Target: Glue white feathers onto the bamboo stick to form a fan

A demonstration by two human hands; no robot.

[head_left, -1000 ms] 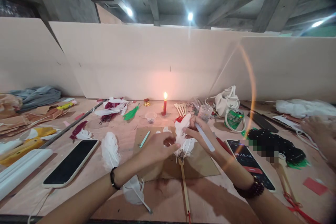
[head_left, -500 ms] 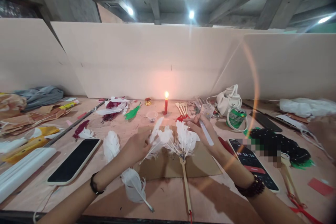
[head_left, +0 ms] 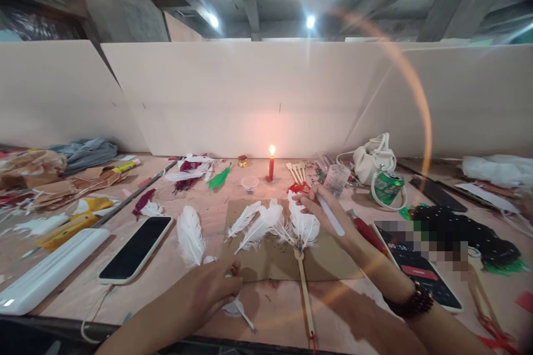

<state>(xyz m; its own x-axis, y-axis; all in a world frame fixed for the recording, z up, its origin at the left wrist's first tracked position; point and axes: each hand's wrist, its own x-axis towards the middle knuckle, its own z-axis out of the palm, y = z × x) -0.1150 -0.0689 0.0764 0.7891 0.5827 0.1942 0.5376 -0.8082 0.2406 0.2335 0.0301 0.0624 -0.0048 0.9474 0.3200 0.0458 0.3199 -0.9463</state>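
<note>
My right hand (head_left: 322, 212) holds a translucent white stick, which looks like a glue stick (head_left: 333, 219). Its fingers are over the top of a white feather fan (head_left: 303, 224), whose wooden handle (head_left: 305, 294) points toward me. My left hand (head_left: 214, 291) is low at the near side with curled fingers, over a white feather (head_left: 239, 309) that it partly covers. Anything between those fingers is hidden. Loose white feathers (head_left: 245, 217) lie on the cardboard (head_left: 266, 269) left of the fan. Another white feather (head_left: 190, 236) rests on the table further left.
A lit red candle (head_left: 271, 169) stands behind the cardboard. Phones (head_left: 136, 249) lie on both sides. To the right are a red-handled tool (head_left: 368, 234), a green can (head_left: 386, 188), a plastic cup (head_left: 336, 180) and a white bag (head_left: 372, 158). Wooden handles (head_left: 296, 173) lie near the candle.
My left hand has moved from the feathers on the cardboard down toward me, over the near feather. A white feather that was by its fingers now lies on the cardboard. My right hand stays at the fan.
</note>
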